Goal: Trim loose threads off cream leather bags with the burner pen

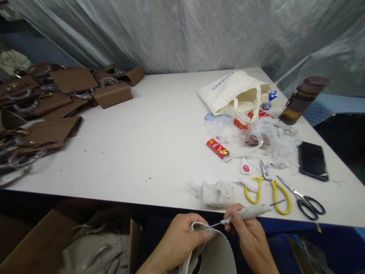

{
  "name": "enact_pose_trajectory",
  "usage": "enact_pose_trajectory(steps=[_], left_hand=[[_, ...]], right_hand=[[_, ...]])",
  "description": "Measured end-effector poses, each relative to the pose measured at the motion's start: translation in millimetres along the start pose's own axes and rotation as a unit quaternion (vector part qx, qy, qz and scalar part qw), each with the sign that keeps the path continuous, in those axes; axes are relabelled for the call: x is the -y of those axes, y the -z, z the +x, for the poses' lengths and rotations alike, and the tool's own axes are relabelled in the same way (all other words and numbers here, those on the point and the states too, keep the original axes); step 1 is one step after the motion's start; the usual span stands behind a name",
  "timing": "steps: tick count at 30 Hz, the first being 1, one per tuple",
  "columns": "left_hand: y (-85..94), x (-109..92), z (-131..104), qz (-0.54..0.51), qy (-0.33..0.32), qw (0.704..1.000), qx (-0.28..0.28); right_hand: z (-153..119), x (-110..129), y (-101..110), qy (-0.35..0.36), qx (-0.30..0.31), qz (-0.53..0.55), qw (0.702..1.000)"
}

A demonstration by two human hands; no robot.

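My left hand point(181, 240) pinches the upper edge of a cream handbag point(220, 264) in front of the table's near edge. The bag's wide flap hangs to the right, with a small gold-coloured metal fitting near its bottom. In my right hand point(247, 231) is an awl-like tool point(253, 211) with a thick whitish handle and a thin metal shaft at each end. Its lower tip meets the bag's edge beside my left thumb; whether it goes into the material I cannot tell. Just beyond, on the table, lies a whitish block in crumpled plastic point(218, 194).
Yellow-handled snips point(259, 192) and black-handled scissors point(308, 204) lie at the right, near a phone point(313, 161), clear plastic bags point(281, 140), a tote bag point(230, 91) and a bottle point(302, 100). Brown handbags point(74, 79) are piled left. Below stands a box of cream bags point(100, 253).
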State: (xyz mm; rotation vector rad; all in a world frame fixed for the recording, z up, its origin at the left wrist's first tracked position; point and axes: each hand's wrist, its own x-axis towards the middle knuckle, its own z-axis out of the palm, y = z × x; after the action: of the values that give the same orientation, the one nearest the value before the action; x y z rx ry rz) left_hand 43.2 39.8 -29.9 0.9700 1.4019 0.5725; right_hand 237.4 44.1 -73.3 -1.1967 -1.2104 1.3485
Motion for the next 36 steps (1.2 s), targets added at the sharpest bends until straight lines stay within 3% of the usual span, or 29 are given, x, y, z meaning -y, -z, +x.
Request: enact_pose_trajectory(steps=[16, 25, 28, 31, 36], left_hand=[[-7.9, 10, 1, -0.012, -0.018, 1.0, 0.006], [1.2, 14, 4, -0.094, -0.011, 0.995, -0.031], [2.4, 13, 5, -0.135, -0.003, 0.99, -0.036], [6.4, 18, 10, -0.205, 0.011, 0.978, -0.037], [15.9, 30, 21, -0.309, 0.016, 0.95, -0.039]], right_hand=[[0, 16, 8, 0.037, 0.057, -0.115, 0.991], [-27, -3, -12, 0.054, -0.055, -0.046, 0.996], [-22, -2, -15, 0.064, -0.12, -0.011, 0.991], [-10, 2, -14, 0.115, -0.177, -0.058, 0.976], [5, 3, -12, 0.208, -0.141, -0.166, 0.953]])
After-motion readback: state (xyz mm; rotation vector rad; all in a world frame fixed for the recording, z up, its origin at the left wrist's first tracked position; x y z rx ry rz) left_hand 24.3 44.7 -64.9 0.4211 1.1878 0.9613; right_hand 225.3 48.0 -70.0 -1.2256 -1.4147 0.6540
